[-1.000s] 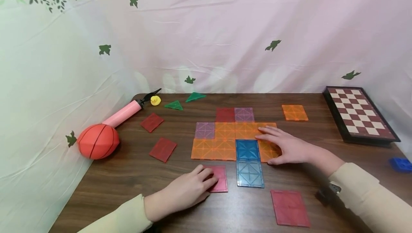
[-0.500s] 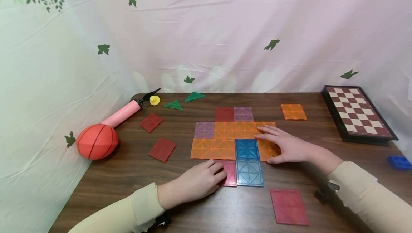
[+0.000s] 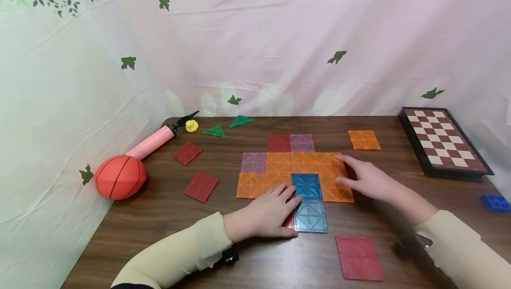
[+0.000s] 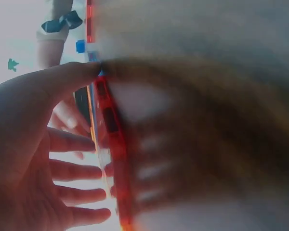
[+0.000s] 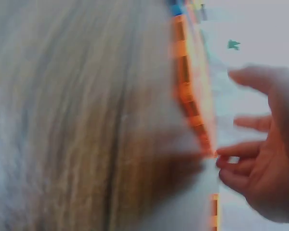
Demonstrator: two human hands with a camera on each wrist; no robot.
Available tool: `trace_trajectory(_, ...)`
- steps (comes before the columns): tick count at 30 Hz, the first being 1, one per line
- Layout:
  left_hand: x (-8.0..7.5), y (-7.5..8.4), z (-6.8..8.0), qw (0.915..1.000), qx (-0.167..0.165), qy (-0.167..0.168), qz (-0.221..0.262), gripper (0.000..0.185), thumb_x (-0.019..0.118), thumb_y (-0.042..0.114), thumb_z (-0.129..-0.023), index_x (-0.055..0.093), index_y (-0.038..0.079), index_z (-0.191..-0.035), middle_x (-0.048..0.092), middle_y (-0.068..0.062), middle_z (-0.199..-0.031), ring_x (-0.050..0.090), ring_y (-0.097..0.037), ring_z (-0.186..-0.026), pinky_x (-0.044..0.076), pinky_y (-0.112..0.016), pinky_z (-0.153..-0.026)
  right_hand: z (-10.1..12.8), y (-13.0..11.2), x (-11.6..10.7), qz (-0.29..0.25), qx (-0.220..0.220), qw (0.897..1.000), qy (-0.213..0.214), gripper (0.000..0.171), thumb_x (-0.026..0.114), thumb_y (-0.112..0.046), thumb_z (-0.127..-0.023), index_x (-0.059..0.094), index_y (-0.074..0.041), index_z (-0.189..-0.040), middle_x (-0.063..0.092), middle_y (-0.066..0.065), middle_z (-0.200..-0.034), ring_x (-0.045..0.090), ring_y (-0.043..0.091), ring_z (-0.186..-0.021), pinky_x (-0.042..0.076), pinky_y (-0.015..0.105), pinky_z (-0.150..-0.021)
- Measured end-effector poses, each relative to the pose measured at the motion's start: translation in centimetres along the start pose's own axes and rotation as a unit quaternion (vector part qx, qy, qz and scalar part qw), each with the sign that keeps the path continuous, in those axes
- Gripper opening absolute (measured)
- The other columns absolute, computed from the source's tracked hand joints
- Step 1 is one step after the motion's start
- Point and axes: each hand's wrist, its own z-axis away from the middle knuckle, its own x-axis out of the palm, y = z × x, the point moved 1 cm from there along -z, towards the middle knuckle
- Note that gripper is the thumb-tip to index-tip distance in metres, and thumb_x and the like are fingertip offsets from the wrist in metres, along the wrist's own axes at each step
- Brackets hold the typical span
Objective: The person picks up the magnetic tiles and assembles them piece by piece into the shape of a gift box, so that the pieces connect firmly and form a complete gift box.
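Head view: flat tile mat [image 3: 293, 174] mostly laid; left hand [image 3: 268, 212], fingers straight, presses a red tile [image 3: 289, 223] home, right hand [image 3: 369, 180] spread flat on the edge. Loose squares [image 3: 359, 257] remain.

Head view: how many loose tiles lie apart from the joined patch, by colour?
Red squares: 3
Orange square: 1
Green triangles: 2
Total: 6
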Motion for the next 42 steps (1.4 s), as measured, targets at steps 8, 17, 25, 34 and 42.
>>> trace_trajectory(8,-0.5,0.6,-0.6,0.9991,0.006,-0.020,-0.036,0.084,0.056,0.067,-0.094,0.047,0.008,-0.152,0.046,-0.019,-0.151,0.046,-0.036,-0.137,0.043,-0.042,-0.109,1.2,-0.9,-0.2,-0.087,0.060,0.994,0.002,0.057,0.060,-0.032,-0.104,0.045,-0.001,-0.149,0.044,0.031,-0.150,0.044,0.049,-0.134,0.038,0.067,-0.104)
trace_trajectory(17,-0.1,0.7,-0.8,0.9984,0.018,-0.023,-0.049,0.081,0.053,0.065,-0.097,0.046,0.007,-0.153,0.044,-0.023,-0.153,0.046,-0.039,-0.138,0.046,-0.043,-0.106,1.3,-1.6,-0.6,-0.253,0.094,0.963,0.013,0.050,0.058,-0.020,-0.105,0.044,0.001,-0.148,0.041,0.032,-0.150,0.039,0.052,-0.135,0.037,0.067,-0.106)
trace_trajectory(25,-0.2,0.6,-0.4,0.9972,0.040,-0.006,-0.062,0.071,0.051,0.059,-0.101,0.052,0.008,-0.149,0.051,-0.019,-0.147,0.050,-0.033,-0.134,0.045,-0.037,-0.107,1.4,-1.9,-1.0,-0.282,0.091,0.953,0.066,0.051,0.064,-0.011,-0.102,0.045,-0.003,-0.148,0.042,0.026,-0.152,0.048,0.046,-0.132,0.054,0.032,-0.093)
trace_trajectory(34,-1.9,0.7,0.3,0.9834,0.116,0.116,-0.077,0.032,0.060,0.036,-0.102,0.068,0.015,-0.125,0.067,-0.001,-0.120,0.066,-0.013,-0.102,0.056,-0.023,-0.081,0.0,-2.8,-0.3,-0.357,0.043,0.929,0.084,0.062,0.069,-0.011,-0.098,0.039,-0.005,-0.152,0.045,0.023,-0.147,0.052,0.039,-0.127,0.053,0.024,-0.088)
trace_trajectory(42,-3.0,0.9,0.6,0.9583,0.127,0.223,-0.126,0.026,0.059,0.022,-0.105,0.069,0.023,-0.129,0.069,0.002,-0.121,0.066,-0.013,-0.108,0.055,-0.028,-0.088,-0.6,-2.7,0.7,-0.426,0.033,0.903,0.047,0.068,0.064,-0.016,-0.102,0.028,-0.008,-0.160,0.037,0.024,-0.154,0.054,0.031,-0.127,0.053,0.028,-0.092)
